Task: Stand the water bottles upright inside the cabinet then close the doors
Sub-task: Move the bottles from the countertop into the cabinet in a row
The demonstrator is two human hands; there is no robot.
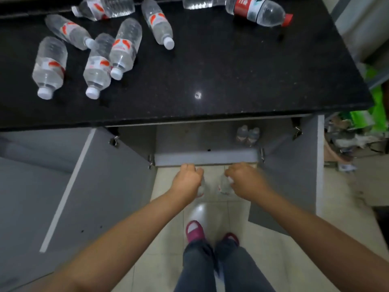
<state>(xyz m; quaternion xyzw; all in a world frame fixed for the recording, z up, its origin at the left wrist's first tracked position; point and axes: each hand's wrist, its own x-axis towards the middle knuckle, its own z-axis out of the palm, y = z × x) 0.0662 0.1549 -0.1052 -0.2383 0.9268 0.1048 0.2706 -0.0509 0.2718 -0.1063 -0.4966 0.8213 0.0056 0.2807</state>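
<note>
My left hand (188, 179) grips the top of a clear water bottle (201, 189), held upright just in front of the open cabinet. My right hand (245, 178) grips another water bottle (224, 186) the same way; both bottles are blurred and mostly hidden by the hands. Two bottles (248, 134) stand upright at the back right inside the grey cabinet (206, 158). Several more bottles lie on their sides on the black countertop (210, 70), most at the far left (95, 66). A larger red-labelled bottle (257, 10) lies at the far right.
The left cabinet door (101, 186) and the right door (294, 169) both stand wide open beside my arms. My feet in pink slippers (195, 230) are on the tiled floor. Clutter and green bags (362, 123) sit to the right.
</note>
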